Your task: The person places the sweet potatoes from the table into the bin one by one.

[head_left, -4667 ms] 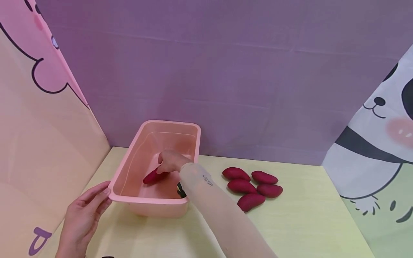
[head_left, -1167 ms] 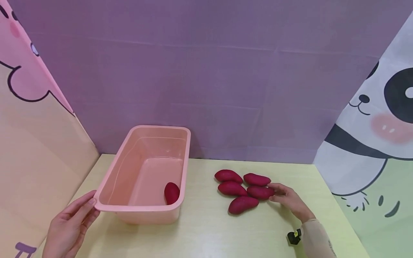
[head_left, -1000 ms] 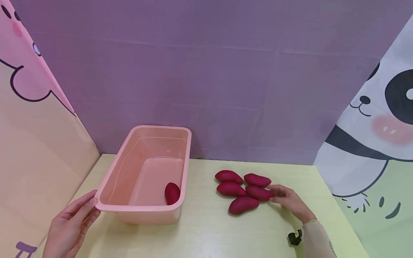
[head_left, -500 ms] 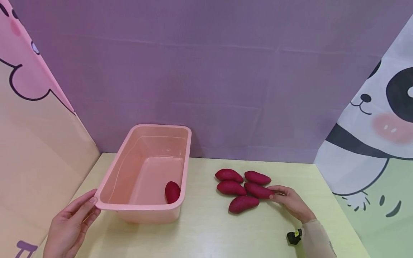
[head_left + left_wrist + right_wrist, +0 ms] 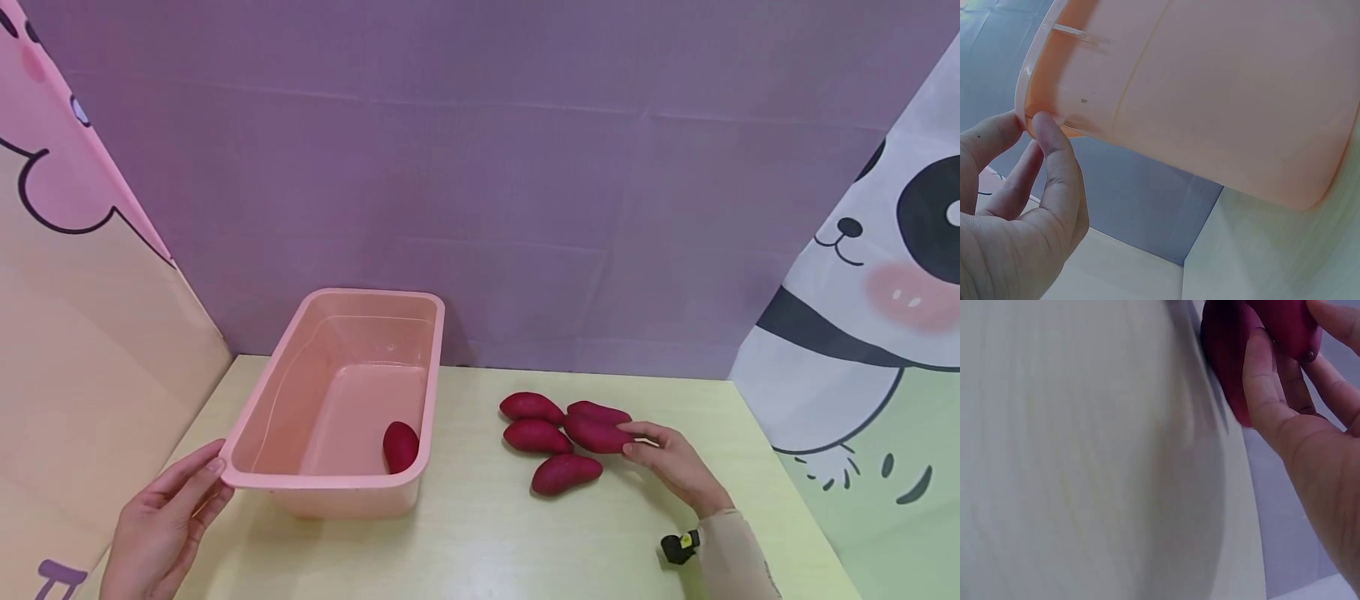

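My left hand pinches the near left corner of a pink plastic basin between thumb and fingers. The left wrist view shows the thumb and fingertips on the basin's rim. One dark red sweet potato lies inside, at the near right end. On the right, my right hand pinches the right end of another sweet potato, which overlaps the one behind it. Up close in the right wrist view, the held sweet potato sits between thumb and fingers, with a second sweet potato beside it.
To the left of the held one lie more sweet potatoes, one at the back, one in the middle and one in front. A small black wrist camera hangs by the right sleeve. A purple cloth wall stands behind the table.
Earlier my right hand let a sweet potato go in the basin, then reached to the pile. Now the pinched sweet potato has tilted and risen slightly leftward. My left hand keeps the rim.
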`<action>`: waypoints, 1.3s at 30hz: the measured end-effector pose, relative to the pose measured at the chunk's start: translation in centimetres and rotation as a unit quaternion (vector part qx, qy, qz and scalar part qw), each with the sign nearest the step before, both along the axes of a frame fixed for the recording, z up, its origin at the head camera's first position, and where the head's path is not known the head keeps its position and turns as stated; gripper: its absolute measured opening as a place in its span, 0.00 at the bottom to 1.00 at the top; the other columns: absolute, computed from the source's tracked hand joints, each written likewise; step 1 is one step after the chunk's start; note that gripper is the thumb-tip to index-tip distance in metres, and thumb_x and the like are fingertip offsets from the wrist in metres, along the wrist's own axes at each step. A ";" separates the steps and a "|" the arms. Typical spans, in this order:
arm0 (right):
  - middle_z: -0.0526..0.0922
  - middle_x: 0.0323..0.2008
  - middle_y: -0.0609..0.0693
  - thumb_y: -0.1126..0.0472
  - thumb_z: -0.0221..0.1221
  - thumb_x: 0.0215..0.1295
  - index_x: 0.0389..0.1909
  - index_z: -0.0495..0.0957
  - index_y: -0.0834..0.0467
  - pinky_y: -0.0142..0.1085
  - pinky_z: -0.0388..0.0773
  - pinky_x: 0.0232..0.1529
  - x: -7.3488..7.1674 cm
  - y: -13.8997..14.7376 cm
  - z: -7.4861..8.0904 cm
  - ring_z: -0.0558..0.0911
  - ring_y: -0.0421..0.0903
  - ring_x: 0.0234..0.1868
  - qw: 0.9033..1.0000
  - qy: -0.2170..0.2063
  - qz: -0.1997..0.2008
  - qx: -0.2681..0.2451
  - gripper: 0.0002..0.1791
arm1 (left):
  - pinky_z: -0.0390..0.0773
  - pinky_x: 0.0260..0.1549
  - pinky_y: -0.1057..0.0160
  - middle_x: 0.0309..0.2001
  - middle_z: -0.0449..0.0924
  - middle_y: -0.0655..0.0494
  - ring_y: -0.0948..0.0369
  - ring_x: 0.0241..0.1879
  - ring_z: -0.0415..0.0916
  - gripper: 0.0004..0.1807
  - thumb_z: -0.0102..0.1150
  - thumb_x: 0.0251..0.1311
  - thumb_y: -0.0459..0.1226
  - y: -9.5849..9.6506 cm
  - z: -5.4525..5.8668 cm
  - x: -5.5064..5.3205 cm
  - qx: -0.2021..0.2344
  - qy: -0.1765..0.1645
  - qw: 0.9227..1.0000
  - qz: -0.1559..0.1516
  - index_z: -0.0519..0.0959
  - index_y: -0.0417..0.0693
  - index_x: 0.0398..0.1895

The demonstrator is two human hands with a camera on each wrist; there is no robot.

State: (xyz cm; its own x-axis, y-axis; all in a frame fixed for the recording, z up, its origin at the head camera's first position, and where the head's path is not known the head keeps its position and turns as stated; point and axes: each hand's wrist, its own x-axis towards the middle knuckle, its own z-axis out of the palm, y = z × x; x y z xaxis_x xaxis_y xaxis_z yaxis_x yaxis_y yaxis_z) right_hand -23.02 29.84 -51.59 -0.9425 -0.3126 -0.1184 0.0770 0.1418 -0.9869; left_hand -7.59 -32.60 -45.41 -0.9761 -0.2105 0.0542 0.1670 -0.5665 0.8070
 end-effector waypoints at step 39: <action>0.81 0.54 0.55 0.59 0.68 0.64 0.58 0.81 0.55 0.41 0.78 0.58 -1.2 -13.1 10.4 0.84 0.51 0.51 0.997 0.076 0.009 0.010 0.21 | 0.82 0.48 0.61 0.49 0.85 0.48 0.56 0.47 0.84 0.19 0.47 0.70 0.19 -0.3 0.0 -0.1 0.044 0.014 0.999 -0.006 0.82 0.37 0.56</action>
State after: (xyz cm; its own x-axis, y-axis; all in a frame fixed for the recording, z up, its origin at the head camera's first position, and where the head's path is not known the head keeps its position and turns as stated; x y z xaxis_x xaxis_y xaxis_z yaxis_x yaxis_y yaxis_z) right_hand -24.17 16.74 -41.20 -0.9444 -0.3284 0.0187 -0.0757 0.1616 -0.9840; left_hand -7.71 -32.87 -45.40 -0.9768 -0.2046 0.0640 0.1824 -0.6365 0.7494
